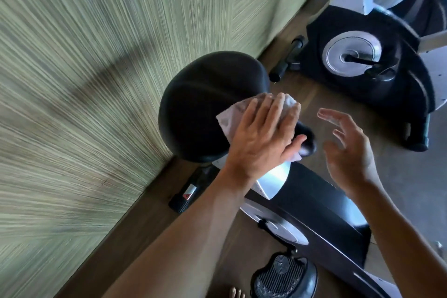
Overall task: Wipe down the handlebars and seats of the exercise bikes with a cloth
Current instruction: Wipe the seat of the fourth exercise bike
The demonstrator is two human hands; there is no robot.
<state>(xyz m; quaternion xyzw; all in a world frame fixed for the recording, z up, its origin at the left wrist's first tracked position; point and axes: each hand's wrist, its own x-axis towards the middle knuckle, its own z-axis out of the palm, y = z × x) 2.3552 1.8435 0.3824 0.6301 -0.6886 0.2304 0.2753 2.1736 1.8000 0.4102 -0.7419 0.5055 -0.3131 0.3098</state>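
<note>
Head view: left hand (260, 138) flat-fingered on cloth (232, 116) atop seat (193, 109); right hand (348, 150) loosely spread, empty

One head-worn wide-angle view looks steeply down from close above the bike seat (208, 106), with the floor (300, 94) beneath it.

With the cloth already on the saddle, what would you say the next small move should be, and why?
Probably sweep the left hand and its crumpled white cloth leftward across the wide black padded bike seat. The flat fingers press the cloth only over the seat's narrow nose side, leaving the broad rear uncovered. The right hand hovers open, touching nothing.
</note>
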